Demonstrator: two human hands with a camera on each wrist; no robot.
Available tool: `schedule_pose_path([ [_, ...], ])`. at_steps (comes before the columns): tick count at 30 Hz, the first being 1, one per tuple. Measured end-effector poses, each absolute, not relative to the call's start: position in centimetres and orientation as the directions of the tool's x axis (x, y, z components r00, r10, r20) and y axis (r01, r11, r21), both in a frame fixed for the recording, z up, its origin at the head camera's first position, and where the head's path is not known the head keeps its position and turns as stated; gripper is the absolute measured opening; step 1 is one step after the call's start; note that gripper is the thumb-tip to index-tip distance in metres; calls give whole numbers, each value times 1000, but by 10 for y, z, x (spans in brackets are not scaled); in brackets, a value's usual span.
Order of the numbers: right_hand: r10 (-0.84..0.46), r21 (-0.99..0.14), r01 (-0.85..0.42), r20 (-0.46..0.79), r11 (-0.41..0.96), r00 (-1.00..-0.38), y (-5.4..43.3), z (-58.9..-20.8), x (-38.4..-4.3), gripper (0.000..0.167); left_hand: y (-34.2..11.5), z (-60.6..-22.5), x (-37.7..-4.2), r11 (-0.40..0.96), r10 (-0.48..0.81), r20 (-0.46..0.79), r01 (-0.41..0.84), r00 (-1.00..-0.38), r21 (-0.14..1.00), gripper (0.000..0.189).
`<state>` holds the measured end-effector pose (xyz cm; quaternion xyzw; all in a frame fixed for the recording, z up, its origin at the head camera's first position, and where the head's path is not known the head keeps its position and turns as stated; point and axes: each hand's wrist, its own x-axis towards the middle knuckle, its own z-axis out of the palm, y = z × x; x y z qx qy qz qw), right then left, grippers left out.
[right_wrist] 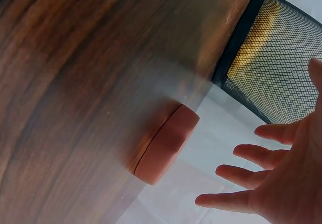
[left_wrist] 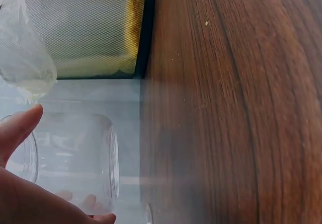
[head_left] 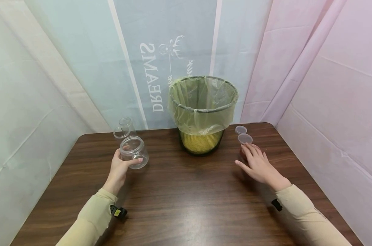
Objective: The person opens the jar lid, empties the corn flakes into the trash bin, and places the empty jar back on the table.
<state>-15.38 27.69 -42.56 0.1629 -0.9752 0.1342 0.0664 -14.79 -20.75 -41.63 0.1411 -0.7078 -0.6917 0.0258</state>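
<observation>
My left hand (head_left: 119,169) grips a clear, wide-mouthed jar (head_left: 142,159) at the table's left side, thumb across its near side. In the left wrist view the jar (left_wrist: 75,158) appears raised off the tabletop. My right hand (head_left: 260,167) hovers at the right with its fingers spread. Below them stands a low reddish-brown object (right_wrist: 168,143), mostly hidden by the hand in the head view; a gap separates it from the fingers. Two round translucent lids (head_left: 245,138) lie just beyond that hand.
A mesh wastebasket (head_left: 201,143) with a yellowish liner bag (head_left: 201,121) stands at the back middle. Smaller clear jars (head_left: 125,122) stand behind the held jar. Curtains (head_left: 186,20) hang beyond the wooden table (head_left: 186,198) and at both sides.
</observation>
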Motion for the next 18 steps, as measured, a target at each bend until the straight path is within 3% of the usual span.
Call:
schedule_pose_path([
  [18,-271,-246,-308,173,919,-947,288,-427,-155,79,-228,-426,-151,-45,-306,-217,-214,-927,976,92],
])
